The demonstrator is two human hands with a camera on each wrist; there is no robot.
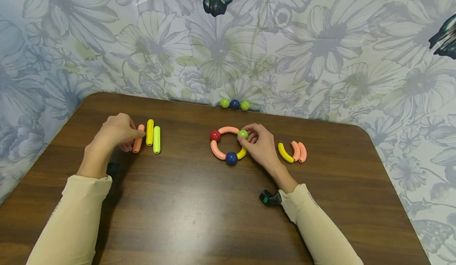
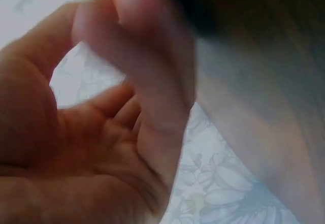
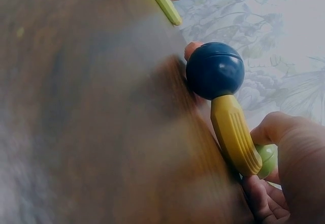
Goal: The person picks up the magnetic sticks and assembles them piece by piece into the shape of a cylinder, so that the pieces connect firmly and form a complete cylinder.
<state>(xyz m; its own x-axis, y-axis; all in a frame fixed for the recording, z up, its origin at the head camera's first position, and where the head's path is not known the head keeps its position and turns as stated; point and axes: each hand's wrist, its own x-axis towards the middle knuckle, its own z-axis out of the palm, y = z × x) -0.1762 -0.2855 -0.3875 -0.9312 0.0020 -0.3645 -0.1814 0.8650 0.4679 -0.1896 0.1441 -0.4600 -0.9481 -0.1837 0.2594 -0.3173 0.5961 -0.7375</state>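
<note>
My left hand pinches a straight salmon-pink rod at the left of the table, thumb near its top. A yellow rod and a lime rod lie just right of it. In the left wrist view the fingers hide most of the pink rod. My right hand holds a green ball between thumb and fingers. That ball is part of a ring with a red ball, a blue ball, curved pink pieces and a curved yellow piece.
Right of the ring lie a curved yellow piece and two curved pink pieces. Two green balls and a blue ball sit at the table's back edge against the flowered wall covering. The wooden table reaches toward me.
</note>
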